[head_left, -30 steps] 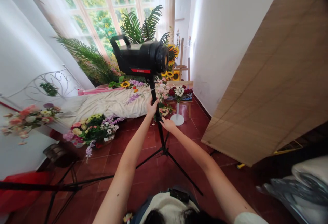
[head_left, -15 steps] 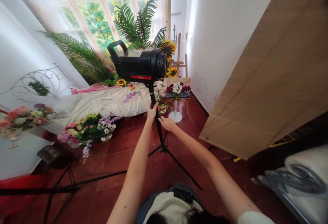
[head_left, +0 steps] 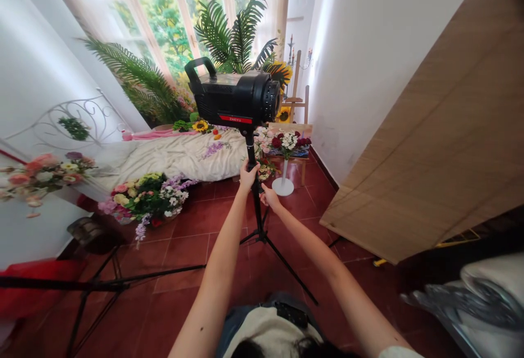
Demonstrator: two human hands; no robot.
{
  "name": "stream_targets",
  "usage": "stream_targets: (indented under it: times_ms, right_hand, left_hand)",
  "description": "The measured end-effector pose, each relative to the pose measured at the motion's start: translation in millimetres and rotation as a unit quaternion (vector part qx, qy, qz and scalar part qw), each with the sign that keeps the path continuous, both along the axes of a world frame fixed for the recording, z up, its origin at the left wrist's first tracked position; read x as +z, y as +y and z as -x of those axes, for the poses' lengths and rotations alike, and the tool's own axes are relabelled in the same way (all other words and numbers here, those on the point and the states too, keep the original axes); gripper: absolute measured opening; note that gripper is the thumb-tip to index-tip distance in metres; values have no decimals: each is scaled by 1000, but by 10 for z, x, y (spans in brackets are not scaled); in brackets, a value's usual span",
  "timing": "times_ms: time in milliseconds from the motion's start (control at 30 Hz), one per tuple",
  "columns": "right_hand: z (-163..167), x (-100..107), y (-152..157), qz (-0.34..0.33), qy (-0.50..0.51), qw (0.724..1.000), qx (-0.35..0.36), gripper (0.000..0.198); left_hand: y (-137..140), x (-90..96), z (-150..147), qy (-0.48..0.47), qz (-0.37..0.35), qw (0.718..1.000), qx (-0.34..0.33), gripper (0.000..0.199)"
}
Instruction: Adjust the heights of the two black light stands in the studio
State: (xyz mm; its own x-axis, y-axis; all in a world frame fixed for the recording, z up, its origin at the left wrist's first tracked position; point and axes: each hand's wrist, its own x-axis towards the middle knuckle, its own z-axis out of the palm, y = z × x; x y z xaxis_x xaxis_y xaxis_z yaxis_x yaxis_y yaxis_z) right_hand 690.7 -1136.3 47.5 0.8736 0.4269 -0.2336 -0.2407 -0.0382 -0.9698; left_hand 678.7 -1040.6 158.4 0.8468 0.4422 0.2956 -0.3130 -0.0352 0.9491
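A black studio light with a top handle and a red label sits on a black light stand, whose legs are spread on the floor. My left hand is wrapped round the upper column, just below the light. Slightly lower and to the right, my right hand has its fingers curled at a small dark knob on the column. Part of the knob is hidden by those fingers.
Behind the stand is a bed with a cream cover. Flower bunches lie at its near side. A white flower stand and an easel are beyond. Another stand's legs reach in from the left; a tan blind leans right.
My right fingers have curled in more at the knob. The light and stand appear a little farther right in view, along with the whole scene. My left hand keeps its hold.
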Motion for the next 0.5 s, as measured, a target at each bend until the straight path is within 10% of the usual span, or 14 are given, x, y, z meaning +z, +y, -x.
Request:
stream_targets:
  times_ms: [300, 400, 500]
  right_hand:
    - [104, 162, 42, -259, 243, 934, 27, 41]
    - [103, 192, 26, -205, 228, 950, 51, 41]
    - [103, 189, -53, -13, 121, 991, 53, 43]
  left_hand:
    - [50, -87, -55, -25, 4, 1000, -7, 31]
    - [55, -109, -62, -28, -3, 1000, -6, 32]
    - [57, -125, -73, -20, -7, 1000, 3, 33]
